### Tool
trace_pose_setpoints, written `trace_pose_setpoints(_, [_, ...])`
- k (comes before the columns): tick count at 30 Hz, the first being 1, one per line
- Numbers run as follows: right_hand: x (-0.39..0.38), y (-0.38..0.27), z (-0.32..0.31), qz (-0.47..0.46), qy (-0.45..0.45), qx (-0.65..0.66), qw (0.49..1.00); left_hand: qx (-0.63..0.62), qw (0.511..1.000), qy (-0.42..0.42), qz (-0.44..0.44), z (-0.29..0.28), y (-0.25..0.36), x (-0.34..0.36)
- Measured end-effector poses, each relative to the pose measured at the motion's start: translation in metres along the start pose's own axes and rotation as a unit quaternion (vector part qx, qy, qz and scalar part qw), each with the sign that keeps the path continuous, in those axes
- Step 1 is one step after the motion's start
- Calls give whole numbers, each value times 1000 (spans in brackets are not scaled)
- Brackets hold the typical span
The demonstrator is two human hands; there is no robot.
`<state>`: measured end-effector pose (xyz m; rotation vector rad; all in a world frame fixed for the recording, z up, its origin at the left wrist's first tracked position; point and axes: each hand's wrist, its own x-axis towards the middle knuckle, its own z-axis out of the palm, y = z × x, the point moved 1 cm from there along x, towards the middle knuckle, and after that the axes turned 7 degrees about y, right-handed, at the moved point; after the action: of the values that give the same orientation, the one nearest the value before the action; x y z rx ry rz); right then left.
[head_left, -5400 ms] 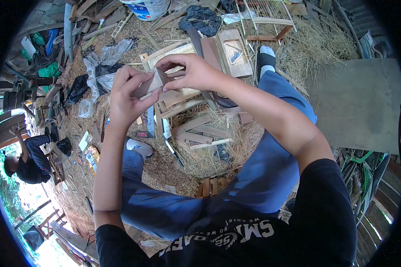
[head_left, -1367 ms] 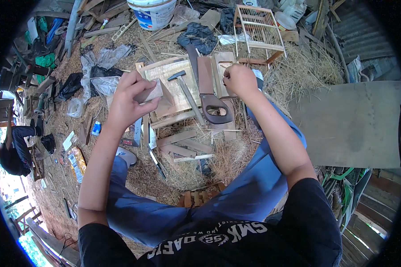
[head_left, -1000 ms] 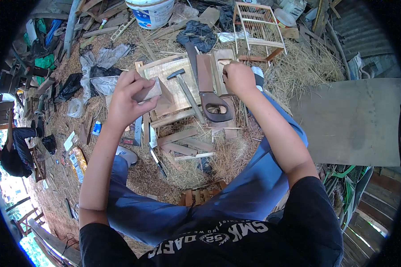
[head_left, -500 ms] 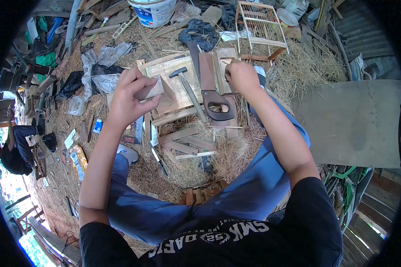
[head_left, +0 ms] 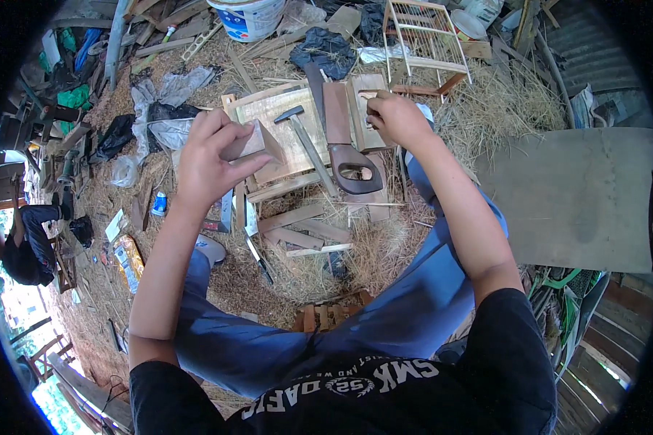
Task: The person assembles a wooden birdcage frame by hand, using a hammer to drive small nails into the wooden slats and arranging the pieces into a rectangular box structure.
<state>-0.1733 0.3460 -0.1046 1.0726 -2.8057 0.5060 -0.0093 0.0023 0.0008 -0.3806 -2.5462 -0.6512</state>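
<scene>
Brown angular wooden piece [head_left: 247, 148], unfinished by my guess, upper left of centre; right of it, a pale rectangular wooden tray [head_left: 370, 83] and grey-headed, wooden-handled hammer [head_left: 309, 145], idle. Left hand [head_left: 209, 156] pinches the piece; right hand [head_left: 400, 119] bunches over the tray, its hold unclear.

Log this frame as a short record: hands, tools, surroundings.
left hand: hand gripping a wooden piece between thumb and fingers
right hand: hand at a wooden tray; anything pinched is unclear
tools: hammer lying across a pale board; saw right of it, handle nearer the person
surroundings: white-and-blue bucket, black plastic bag, slatted wooden frame
</scene>
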Motion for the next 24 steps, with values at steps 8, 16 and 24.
trace_pose_setpoints(8, [-4, 8, 10, -27, 1, -10, 1000, 25, 1000, 17, 8, 4, 5, 3])
trace_pose_setpoints(16, [1, 7, 1, -17, 28, 112, 993, 36, 999, 20, 9, 4, 5, 2])
trace_pose_setpoints(24, [4, 16, 2, 4, 44, 129, 991, 26, 999, 34, 22, 7, 5, 3])
